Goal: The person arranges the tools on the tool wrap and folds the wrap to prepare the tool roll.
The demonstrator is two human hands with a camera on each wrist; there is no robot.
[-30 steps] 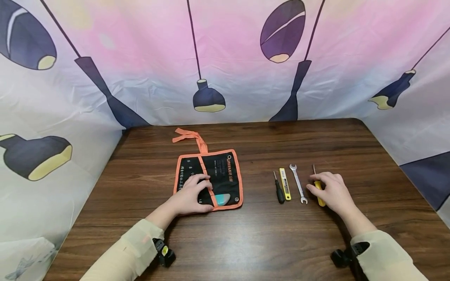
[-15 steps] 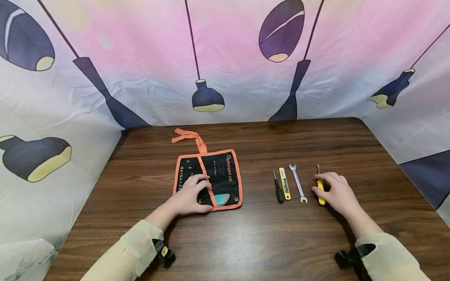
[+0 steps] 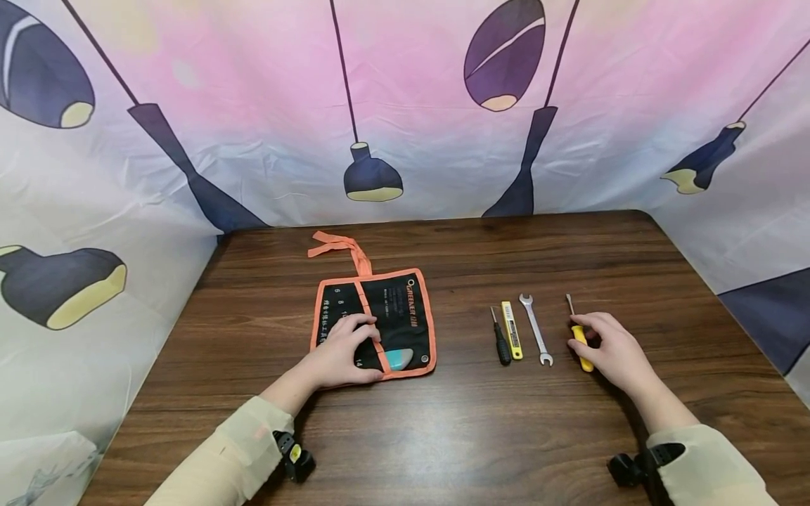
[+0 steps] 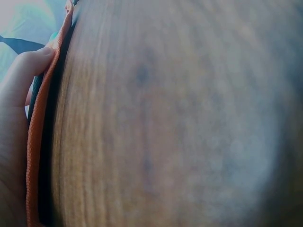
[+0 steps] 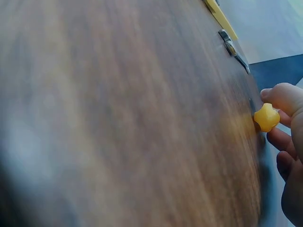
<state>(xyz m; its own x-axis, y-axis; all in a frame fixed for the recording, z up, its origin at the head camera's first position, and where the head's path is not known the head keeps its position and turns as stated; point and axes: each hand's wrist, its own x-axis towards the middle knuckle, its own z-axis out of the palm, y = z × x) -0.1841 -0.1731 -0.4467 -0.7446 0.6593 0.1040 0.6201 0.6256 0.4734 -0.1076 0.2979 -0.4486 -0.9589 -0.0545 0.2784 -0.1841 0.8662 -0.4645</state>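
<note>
My left hand (image 3: pixel 344 353) rests on a black tool pouch (image 3: pixel 399 302) with orange trim, fingers spread over its pocket edge. In the left wrist view the thumb (image 4: pixel 35 61) lies along the pouch's orange border (image 4: pixel 38 142). A teal and grey piece (image 3: pixel 399 359) shows from a pocket. On the right, my right hand (image 3: pixel 612 351) holds a yellow-handled screwdriver (image 3: pixel 586 364) between thumb and fingers, its shaft pointing away from me. The right wrist view shows the rounded handle end (image 5: pixel 267 118) between the thumb and fingers.
Left of the right hand lie a double open-ended wrench (image 3: pixel 536 330), a yellow flat tool with a label (image 3: pixel 512 330) and a small black-handled screwdriver (image 3: pixel 502 344). The pouch's orange tie (image 3: pixel 342 244) stretches toward the table's back edge. A printed cloth (image 3: pixel 430 105) hangs behind.
My right hand has shifted slightly right and toward me, and the yellow screwdriver has moved and turned with it. The left hand stays on the pouch.
</note>
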